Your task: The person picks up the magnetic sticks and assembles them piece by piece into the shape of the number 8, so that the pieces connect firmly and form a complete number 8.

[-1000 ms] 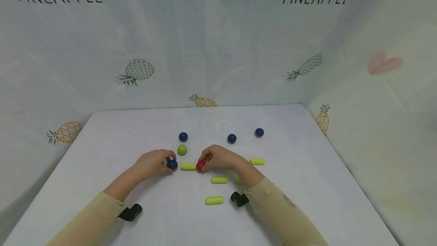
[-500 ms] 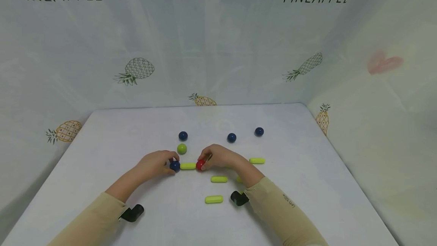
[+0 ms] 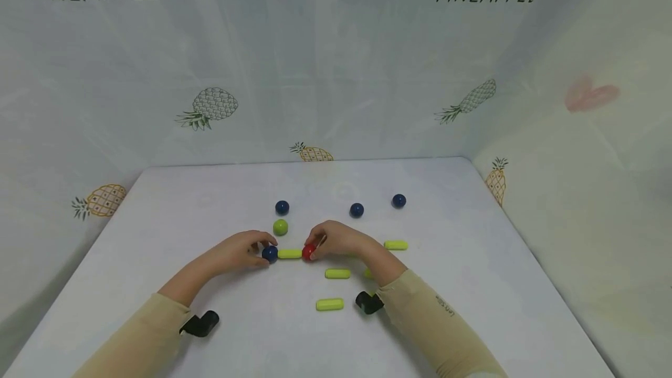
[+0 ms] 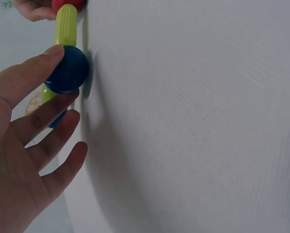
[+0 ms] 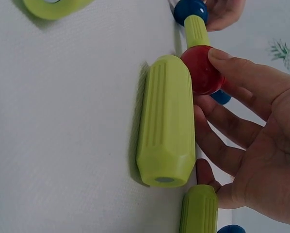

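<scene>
My left hand (image 3: 240,251) pinches a dark blue ball (image 4: 70,70) between thumb and fingertips. The ball touches one end of a lime-green ridged rod (image 3: 289,254). At the rod's other end sits a red ball (image 5: 201,70), which my right hand (image 3: 338,240) pinches with its thumb and fingers. Ball, rod and ball lie in one line low on the white table, as both wrist views show. Just beyond the rod rests a green ball (image 3: 280,227), apart from both hands.
Farther back stand a blue ball (image 3: 282,207), a second blue ball (image 3: 357,210) and a third blue ball (image 3: 399,200). Loose rods lie nearer and to the right, among them a lime rod (image 3: 338,273), a front rod (image 3: 329,304) and a right-hand rod (image 3: 396,245).
My left hand has moved slightly right with the blue ball, closing the gap to the rod; the ball now touches its end. My right hand and the red ball have stayed in place.
</scene>
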`<act>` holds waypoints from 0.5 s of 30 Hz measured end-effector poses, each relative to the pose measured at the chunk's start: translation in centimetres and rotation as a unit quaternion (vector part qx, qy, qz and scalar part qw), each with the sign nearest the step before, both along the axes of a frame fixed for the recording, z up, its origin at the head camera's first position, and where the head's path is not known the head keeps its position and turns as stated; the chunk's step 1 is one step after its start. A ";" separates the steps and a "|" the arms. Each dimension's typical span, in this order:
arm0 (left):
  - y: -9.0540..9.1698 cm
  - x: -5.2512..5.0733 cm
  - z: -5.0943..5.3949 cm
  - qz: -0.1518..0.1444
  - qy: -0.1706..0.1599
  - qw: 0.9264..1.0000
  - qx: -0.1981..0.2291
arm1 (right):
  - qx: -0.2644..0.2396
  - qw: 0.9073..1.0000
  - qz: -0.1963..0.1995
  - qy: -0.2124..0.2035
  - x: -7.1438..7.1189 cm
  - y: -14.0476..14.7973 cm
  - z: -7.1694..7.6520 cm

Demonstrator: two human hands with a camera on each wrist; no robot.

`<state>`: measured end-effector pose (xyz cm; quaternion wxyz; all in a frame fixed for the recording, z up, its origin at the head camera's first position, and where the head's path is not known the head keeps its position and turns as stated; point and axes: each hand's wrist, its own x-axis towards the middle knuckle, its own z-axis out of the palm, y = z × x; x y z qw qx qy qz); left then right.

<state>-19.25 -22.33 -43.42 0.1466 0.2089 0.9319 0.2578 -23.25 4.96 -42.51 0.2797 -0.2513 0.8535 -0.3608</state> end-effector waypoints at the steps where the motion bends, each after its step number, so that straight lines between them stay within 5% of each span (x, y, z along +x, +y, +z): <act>1: -0.2 -0.1 -0.1 -0.003 -0.006 1.000 0.012 | 0.001 1.000 0.000 0.000 0.0 0.0 0.0; 15: -1.7 -0.6 -0.1 -0.051 -0.051 0.992 0.103 | -0.002 1.000 0.005 0.002 0.1 0.1 -0.1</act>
